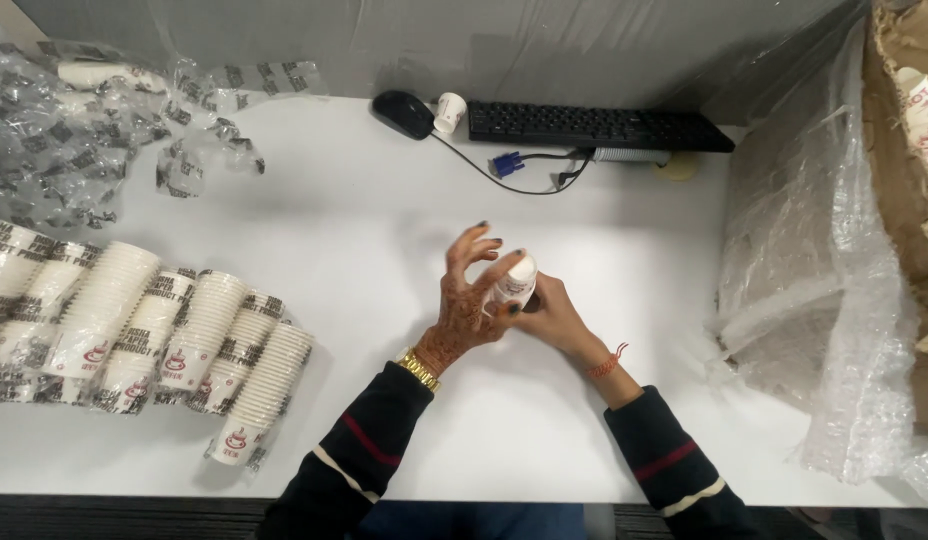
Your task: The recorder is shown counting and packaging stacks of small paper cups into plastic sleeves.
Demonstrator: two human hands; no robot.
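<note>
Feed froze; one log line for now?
left hand: on paper cup | right hand: holding it | cup stacks: left on table

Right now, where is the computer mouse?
The black mouse lies at the far edge of the white table, left of the keyboard, with a lone paper cup between them.

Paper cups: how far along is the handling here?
Done: several sleeved stacks of paper cups lie in a row at the table's left. In hand: both the left hand and right hand hold a single cup. Left: loose empty wrappers at the far left.
</note>
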